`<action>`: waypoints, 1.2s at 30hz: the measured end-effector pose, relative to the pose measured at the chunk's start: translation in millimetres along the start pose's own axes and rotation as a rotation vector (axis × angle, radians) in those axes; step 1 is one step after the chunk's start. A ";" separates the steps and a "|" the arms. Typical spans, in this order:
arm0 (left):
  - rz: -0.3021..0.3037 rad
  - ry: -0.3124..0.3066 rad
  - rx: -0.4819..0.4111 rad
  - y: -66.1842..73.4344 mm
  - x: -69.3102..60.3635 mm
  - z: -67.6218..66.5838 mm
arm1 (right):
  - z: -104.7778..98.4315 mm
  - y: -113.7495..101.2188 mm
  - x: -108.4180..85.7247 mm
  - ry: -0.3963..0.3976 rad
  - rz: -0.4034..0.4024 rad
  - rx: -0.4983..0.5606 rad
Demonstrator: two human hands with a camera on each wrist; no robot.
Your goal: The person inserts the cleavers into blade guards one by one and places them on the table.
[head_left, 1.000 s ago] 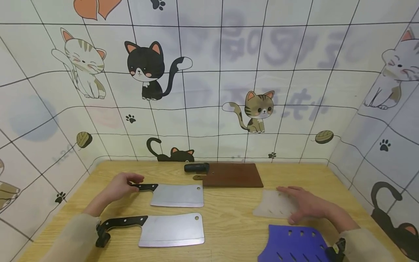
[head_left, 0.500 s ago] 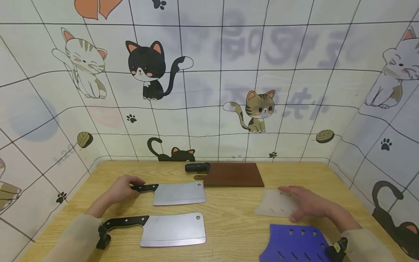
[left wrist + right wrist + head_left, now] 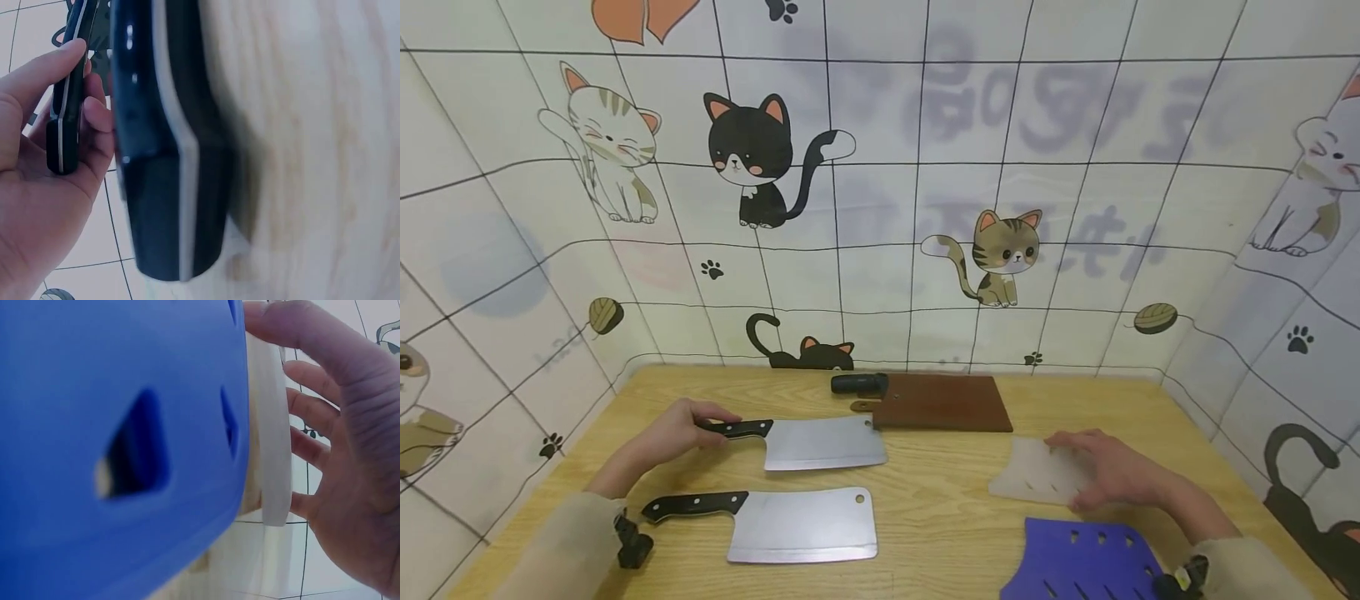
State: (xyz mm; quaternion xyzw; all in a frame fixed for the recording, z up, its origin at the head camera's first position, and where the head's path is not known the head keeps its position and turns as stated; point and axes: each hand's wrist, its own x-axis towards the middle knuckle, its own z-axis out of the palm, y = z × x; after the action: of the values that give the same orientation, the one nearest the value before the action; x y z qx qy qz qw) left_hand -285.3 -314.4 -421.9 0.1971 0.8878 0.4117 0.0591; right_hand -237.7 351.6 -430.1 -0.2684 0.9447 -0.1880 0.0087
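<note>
My left hand (image 3: pixel 681 432) grips the black handle of the rear cleaver (image 3: pixel 823 442), its fingers curled round it in the left wrist view. The blade points right, and its far corner meets the near left corner of the brown wooden board (image 3: pixel 943 402). Nearer the front lies a second cleaver (image 3: pixel 805 525), untouched, parallel to the first. My right hand (image 3: pixel 1116 473) rests spread over a translucent white plastic sheet with slots (image 3: pixel 1033 475); in the right wrist view the thumb lies at its near side and the fingertips touch its surface. A blue slotted plastic sheet (image 3: pixel 1082 558) lies in front.
A black cylindrical object, like a flashlight (image 3: pixel 859 384), lies at the back, against the brown board's left side. The wooden table (image 3: pixel 940 508) ends at a cat-patterned wall covering (image 3: pixel 880 183) at the back and sides.
My left hand has shifted the rear cleaver to the right and slightly back, toward the brown board. The right hand stays on the white sheet. The head view has turned slightly left.
</note>
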 end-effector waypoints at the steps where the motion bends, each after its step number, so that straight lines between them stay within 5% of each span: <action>1: -0.001 -0.010 -0.021 1.2 -0.3 -0.2 | -0.1 -0.2 -0.3 0.007 -0.011 -0.008; 9: -0.020 -0.041 -0.055 5.4 -0.3 0.1 | -1.5 -4.1 4.8 0.063 -0.083 -0.050; 16: -0.054 -0.052 -0.101 3.3 -4.7 -4.0 | -2.9 -11.5 10.7 0.061 -0.071 -0.020; 27: -0.048 -0.061 -0.104 18.5 -7.0 -8.3 | -3.1 -19.6 15.4 0.103 -0.082 0.027; 36: -0.038 -0.036 -0.107 12.4 -13.5 -12.6 | -0.5 -21.8 18.7 0.084 -0.072 0.073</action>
State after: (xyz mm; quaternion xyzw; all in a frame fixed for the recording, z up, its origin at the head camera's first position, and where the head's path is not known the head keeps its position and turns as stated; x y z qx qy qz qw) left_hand -272.6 -321.4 -405.1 0.1840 0.8669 0.4537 0.0935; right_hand -242.8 325.1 -420.2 -0.2934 0.9266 -0.2337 -0.0277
